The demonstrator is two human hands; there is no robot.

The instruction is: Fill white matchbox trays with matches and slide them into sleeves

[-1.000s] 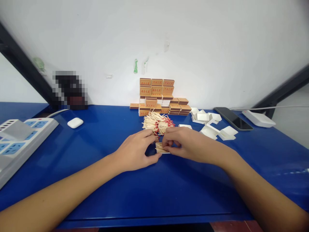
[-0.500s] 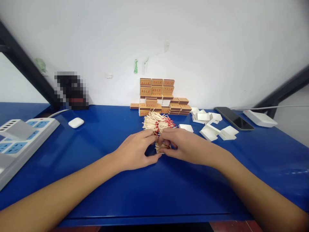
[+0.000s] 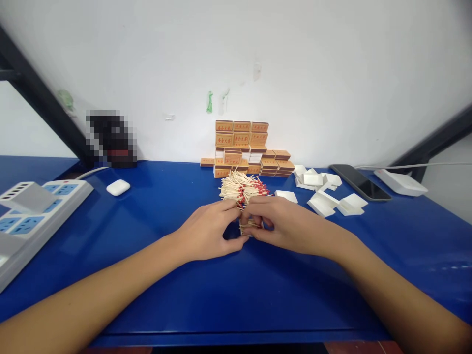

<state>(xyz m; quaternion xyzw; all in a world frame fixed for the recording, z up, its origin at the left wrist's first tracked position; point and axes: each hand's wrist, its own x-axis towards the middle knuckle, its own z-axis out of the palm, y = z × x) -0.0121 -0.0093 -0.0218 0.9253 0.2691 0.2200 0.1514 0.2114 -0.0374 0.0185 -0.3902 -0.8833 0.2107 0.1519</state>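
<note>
R hand shifted left vs 1 s ago. L hand: front-left of match pile, thumb/fingers wide at tray. Tray: just in front of pile. R hand: front-right, fingers narrow; can't tell what's held.

Left hand and right hand flank matches in a tray.

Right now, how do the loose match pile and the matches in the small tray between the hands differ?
The match pile lies heaped on the blue table, while the tray matches lie inside the small tray. The match pile is larger than the visible part of the tray matches. Red heads show on the match pile, but the right hand hides much of the tray matches, so their heads are unclear. Both have pale sticks.
</note>
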